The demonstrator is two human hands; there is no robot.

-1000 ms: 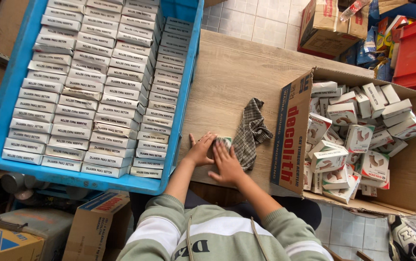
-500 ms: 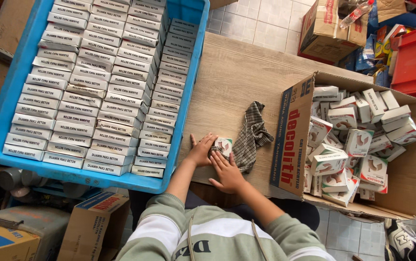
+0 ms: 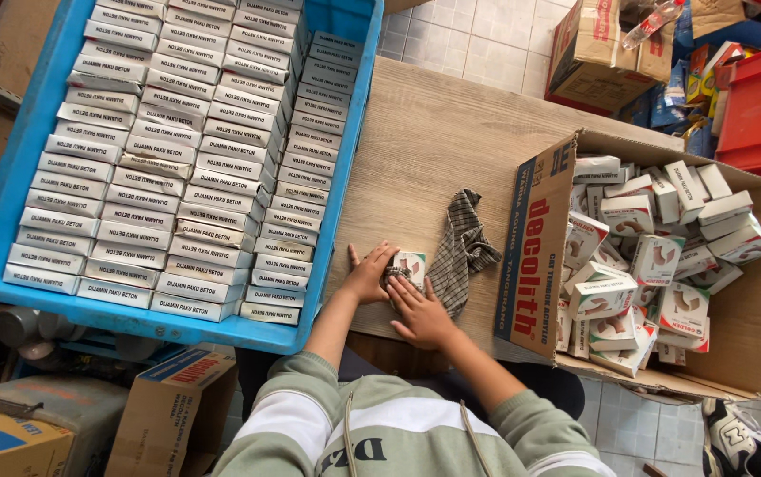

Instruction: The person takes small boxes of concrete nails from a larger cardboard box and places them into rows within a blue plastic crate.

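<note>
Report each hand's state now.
Left hand: closed on the small box.
Right hand: open, fingers touching the same box.

The person wears a pale sage-green sweatshirt (image 3: 398, 433) with broad white bands running across the upper part of each sleeve. Dark block lettering runs across the chest, seen upside down from above and partly cut off by the lower edge of the view, and thin drawstring cords hang down the front. The sleeves are pushed up toward the elbows, ending in bunched green cuffs, so both forearms are bare; the left hand (image 3: 368, 276) and right hand (image 3: 422, 314) wear no gloves, rings or watch that can be made out.
</note>
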